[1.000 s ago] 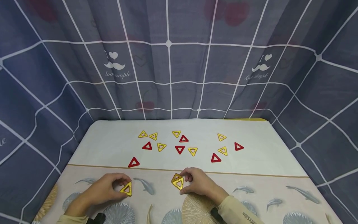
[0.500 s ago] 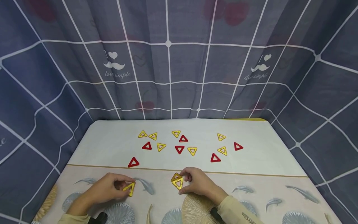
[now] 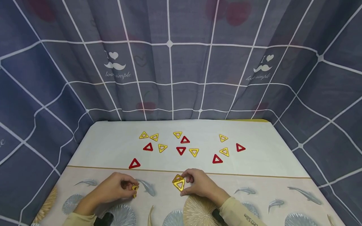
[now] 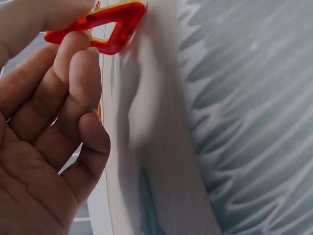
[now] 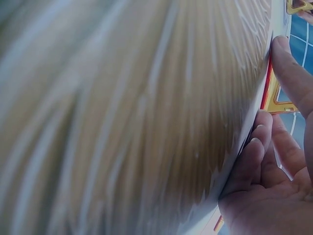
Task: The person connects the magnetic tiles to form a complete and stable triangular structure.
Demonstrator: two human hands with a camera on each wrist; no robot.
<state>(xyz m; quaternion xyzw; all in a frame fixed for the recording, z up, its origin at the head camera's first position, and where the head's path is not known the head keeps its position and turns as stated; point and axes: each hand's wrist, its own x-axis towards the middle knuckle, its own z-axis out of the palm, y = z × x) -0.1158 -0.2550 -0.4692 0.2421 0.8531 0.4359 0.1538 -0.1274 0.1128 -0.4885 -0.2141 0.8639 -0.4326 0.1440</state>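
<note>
Gridded curtain [image 3: 158, 66]; white tabletop [image 3: 113, 144], fish-print front [image 3: 275, 188]; fingers [image 3: 189, 171] hold triangles [image 3: 178, 180].

left hand [image 3: 113, 188]: pinches yellow piece [image 3: 135, 188] | right hand [image 3: 200, 183]: pinches two yellow triangles [image 3: 179, 180]

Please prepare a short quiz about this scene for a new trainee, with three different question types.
1. Count: how many red triangular frames lie on the white surface?

2. True or false: the right hand holds nothing.

3. Choose: what does the left hand pinch?
A) a round ring
B) a triangular frame
C) a square frame

Key:
1. Six.
2. False; it pinches a yellow triangular frame.
3. B.
</note>
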